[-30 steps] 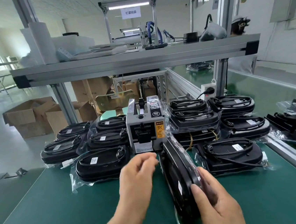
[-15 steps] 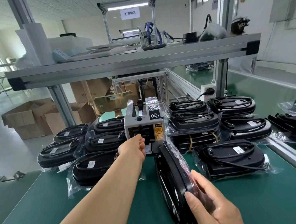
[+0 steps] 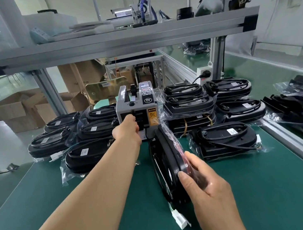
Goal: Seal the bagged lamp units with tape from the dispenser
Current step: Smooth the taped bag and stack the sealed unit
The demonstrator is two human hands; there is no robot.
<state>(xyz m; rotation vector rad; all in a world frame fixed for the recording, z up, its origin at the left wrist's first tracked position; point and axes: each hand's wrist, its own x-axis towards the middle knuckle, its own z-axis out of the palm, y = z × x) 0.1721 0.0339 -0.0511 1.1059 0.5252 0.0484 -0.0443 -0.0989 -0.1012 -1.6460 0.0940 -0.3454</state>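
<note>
L hand (image 3: pixel 128 129) outstretched at dispenser (image 3: pixel 136 105), fingers' (image 3: pixel 133 119) hold unclear; R hand (image 3: pixel 209 189) grips on-edge bagged lamp (image 3: pixel 166 150).

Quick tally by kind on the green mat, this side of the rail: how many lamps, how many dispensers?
Left lamps: 5
Right lamps: 6 showing; they are stacked, so more may be hidden
Held lamp, on edge in the right hand: 1
Dispenser: 1
Total: 13 showing
</note>
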